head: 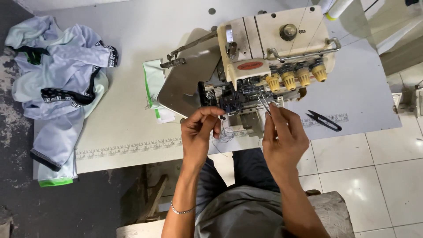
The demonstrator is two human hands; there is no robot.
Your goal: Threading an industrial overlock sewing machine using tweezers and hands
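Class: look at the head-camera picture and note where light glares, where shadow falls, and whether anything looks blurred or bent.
Head view: glare on the metal plate and floor tiles; shadow beneath the table at lower left; the hands, left and right, look sharp; the table edges bow slightly, suggesting wide-lens distortion.

Glossy cream sewing machine (273, 39), shiny metal tweezers (263, 103), soft pale cloth (57, 70), matt grey table (132, 119).

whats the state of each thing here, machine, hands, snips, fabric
overlock machine: front open, mechanism exposed, four yellow tension knobs in a row
left hand: fingertips pinched together at the machine's front, seemingly on thread
right hand: gripping tweezers, tips in the mechanism
thread snips: lying flat on the table, untouched
pale garments: crumpled heap, hanging over the table's left edge
white and green fabric piece: flat beside the machine
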